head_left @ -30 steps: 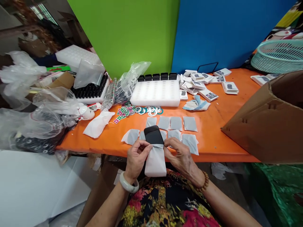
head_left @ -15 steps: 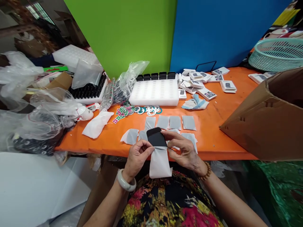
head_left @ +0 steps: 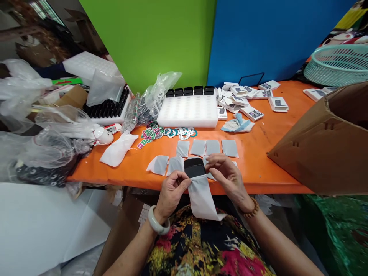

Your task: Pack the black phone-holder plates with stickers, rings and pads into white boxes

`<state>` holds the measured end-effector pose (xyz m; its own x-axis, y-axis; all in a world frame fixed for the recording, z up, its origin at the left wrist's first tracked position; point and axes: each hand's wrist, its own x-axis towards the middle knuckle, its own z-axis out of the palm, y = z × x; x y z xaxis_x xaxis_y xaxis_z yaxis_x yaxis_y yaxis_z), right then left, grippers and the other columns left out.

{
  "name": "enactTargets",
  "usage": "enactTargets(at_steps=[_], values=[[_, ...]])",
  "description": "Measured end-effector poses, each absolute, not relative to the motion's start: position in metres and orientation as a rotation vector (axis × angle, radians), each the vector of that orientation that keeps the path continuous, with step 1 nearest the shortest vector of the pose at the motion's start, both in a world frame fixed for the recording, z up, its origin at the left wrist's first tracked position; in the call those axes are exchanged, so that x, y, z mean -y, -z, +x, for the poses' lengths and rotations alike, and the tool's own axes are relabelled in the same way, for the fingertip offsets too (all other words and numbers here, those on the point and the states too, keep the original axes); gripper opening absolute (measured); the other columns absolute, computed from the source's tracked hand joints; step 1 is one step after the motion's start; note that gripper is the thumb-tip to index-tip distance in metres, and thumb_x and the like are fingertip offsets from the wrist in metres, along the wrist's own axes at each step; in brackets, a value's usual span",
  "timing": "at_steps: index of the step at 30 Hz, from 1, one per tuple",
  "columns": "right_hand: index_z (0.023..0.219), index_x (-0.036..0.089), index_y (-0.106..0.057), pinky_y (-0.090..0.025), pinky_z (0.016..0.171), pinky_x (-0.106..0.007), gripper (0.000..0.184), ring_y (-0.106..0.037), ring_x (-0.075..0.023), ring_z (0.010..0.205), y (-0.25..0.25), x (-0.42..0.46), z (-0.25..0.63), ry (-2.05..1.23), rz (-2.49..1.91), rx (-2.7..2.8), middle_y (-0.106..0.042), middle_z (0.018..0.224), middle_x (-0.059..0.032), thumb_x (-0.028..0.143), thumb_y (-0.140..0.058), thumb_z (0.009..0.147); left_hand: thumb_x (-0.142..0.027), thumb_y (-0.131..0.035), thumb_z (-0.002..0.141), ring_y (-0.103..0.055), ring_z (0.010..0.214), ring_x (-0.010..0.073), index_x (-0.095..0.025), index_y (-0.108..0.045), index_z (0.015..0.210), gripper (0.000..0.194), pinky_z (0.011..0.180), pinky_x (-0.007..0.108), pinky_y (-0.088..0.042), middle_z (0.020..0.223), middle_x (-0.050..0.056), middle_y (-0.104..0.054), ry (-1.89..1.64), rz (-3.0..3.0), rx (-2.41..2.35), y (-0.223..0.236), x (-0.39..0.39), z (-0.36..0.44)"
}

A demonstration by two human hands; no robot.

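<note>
My left hand (head_left: pixel 174 191) pinches the mouth of a thin white pouch (head_left: pixel 202 197) between thumb and fingers. Part way into that mouth sits a flat black device with rounded corners (head_left: pixel 194 167), its upper part bare. The pouch hangs down towards my lap. My right hand (head_left: pixel 228 178) is held just right of the device, thumb and fingers apart, with nothing visible in it. Behind my hands several wrapped flat pieces (head_left: pixel 212 148) lie on the orange table (head_left: pixel 253 168) in loose rows, some partly hidden by my hands.
A white foam tray (head_left: pixel 187 111) stands at the back, with black devices behind it. Small white boxes (head_left: pixel 240 91) are piled to its right. Round and square stickers (head_left: pixel 148 135) lie in front. A large cardboard box (head_left: pixel 322 149) stands at the right, plastic bags (head_left: pixel 54 149) at the left.
My right hand has let go of the device and opened, moving slightly right. The device and pouch have shifted a little right, and more of the device is inside the pouch.
</note>
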<state>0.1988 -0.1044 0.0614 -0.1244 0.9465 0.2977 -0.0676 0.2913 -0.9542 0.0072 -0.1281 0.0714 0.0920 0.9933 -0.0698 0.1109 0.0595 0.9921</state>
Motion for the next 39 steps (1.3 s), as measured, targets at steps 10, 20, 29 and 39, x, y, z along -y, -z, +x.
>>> enactTargets(at_steps=[10,20,29,39], values=[[0.116,0.026,-0.060,-0.050,0.094,-0.040,0.043,-0.061,-0.0223,0.108,-0.048,0.097,0.193,-1.555,-0.859,1.260,-0.065,0.116,-0.0062,0.035,-0.073,0.076,-0.027,-0.061,0.081,-0.055,0.091,0.0195,-0.018,-0.060,0.069,0.015,0.072,0.026,-0.046,0.079,0.004,-0.057,-1.030,1.439,-1.241,-0.065,0.125,0.012],[0.123,0.027,-0.054,-0.051,0.090,-0.035,0.040,-0.060,-0.0199,0.107,-0.048,0.100,0.197,-1.451,-0.868,1.444,-0.061,0.119,-0.0062,0.031,-0.065,0.084,-0.021,-0.054,0.087,-0.049,0.121,0.0244,-0.019,-0.057,0.079,0.009,0.094,0.036,-0.041,0.114,0.012,-0.059,-1.028,1.675,-1.225,-0.067,0.121,0.011],[0.127,0.027,-0.056,-0.049,0.094,-0.039,0.040,-0.059,-0.0225,0.111,-0.053,0.099,0.204,-1.340,-0.932,1.606,-0.062,0.121,-0.0074,0.033,-0.060,0.088,-0.023,-0.054,0.088,-0.051,0.118,0.0240,-0.019,-0.056,0.081,0.008,0.091,0.036,-0.042,0.122,0.012,-0.056,-1.044,1.710,-1.199,-0.066,0.123,0.014],[0.103,0.023,-0.068,-0.050,0.075,-0.029,0.029,-0.060,-0.0156,0.083,-0.035,0.122,0.184,-1.641,-0.951,1.354,-0.065,0.090,-0.0021,0.032,-0.072,0.076,-0.031,-0.056,0.087,-0.059,0.076,0.0131,-0.017,-0.055,0.078,0.016,0.075,0.028,-0.050,0.089,0.003,-0.056,-1.149,1.343,-1.189,-0.046,0.128,0.020]])
